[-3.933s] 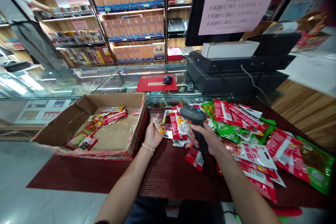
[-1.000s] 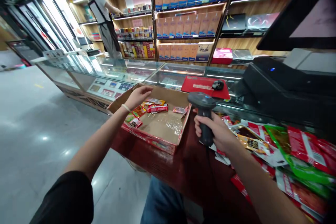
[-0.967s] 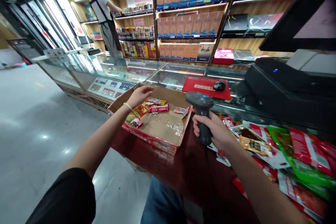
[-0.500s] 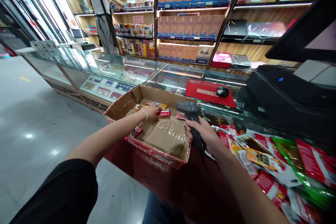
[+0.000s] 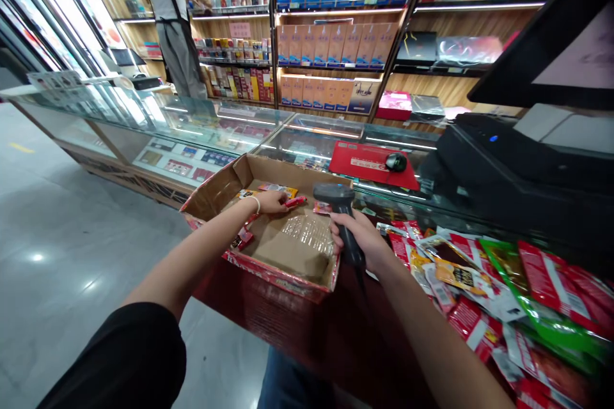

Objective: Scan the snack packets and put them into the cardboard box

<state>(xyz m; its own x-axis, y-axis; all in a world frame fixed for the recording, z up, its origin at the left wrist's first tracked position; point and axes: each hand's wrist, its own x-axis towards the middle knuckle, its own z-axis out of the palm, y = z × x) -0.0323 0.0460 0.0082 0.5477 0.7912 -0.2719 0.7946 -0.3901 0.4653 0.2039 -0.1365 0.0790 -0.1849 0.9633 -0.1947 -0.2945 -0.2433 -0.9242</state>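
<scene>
Just now my left hand (image 5: 273, 202) is down inside the cardboard box (image 5: 275, 282), its fingers narrowed on one end of a red packet (image 5: 296, 201). The packet pokes out past my fingertips towards the right, turned so that I see it as a thin strip; I can't tell whether its lower edge touches the bottom of the box. A pale band (image 5: 258, 205) circles my left wrist.

My right hand (image 5: 359, 238) is wrapped around the handle of a black scanner (image 5: 342, 203), held upright with a slight tilt at the right side of the box. Its head points left, and a small blue light shows on top. Just beside the head, inside the box, lies a pink packet (image 5: 320, 208). An orange packet (image 5: 284, 190) lies behind my left hand, and a dark red packet (image 5: 242, 240) sits near the front left, partly hidden by my forearm.

The box rests on a dark red counter (image 5: 259, 316). To its right, beyond my right arm, a heap of packets spreads out, with a yellow packet (image 5: 458, 275) on top and a green packet (image 5: 507, 263) beside it. Behind the box, a black mouse (image 5: 396, 162) sits on a red mat (image 5: 362, 163) on the glass case (image 5: 240, 116). Farther back, a person (image 5: 173, 29) in an apron reaches to a shelf.
</scene>
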